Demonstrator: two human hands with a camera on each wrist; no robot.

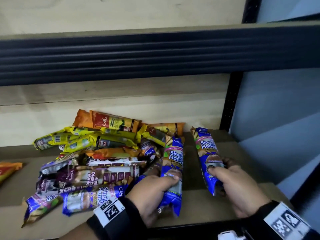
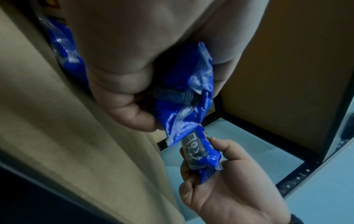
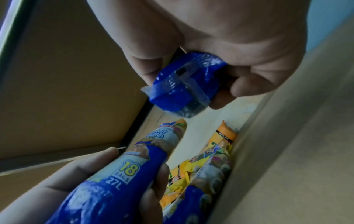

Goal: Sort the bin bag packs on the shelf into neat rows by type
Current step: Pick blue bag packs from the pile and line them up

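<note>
On the shelf board [image 1: 195,205], each hand holds a blue "Single Handle" bin bag pack, both pointing away from me. My left hand [image 1: 161,186] grips the lower half of one blue pack [image 1: 173,161] at the pile's right edge. My right hand [image 1: 220,168] grips the other blue pack [image 1: 207,149] further right, a gap between the two. In the left wrist view my fingers [image 2: 124,94] wrap the pack [image 2: 184,94]. The right wrist view shows my fingers [image 3: 247,84] round the pack's end [image 3: 184,84]. A mixed pile [image 1: 97,161] lies to the left.
The pile holds yellow packs [image 1: 83,141], orange packs [image 1: 110,122], purple draw string packs [image 1: 97,177] and more blue ones [image 1: 93,196]. One orange pack [image 1: 8,170] lies apart at the far left. An upper shelf beam [image 1: 155,56] hangs overhead; a black post [image 1: 230,104] bounds the right.
</note>
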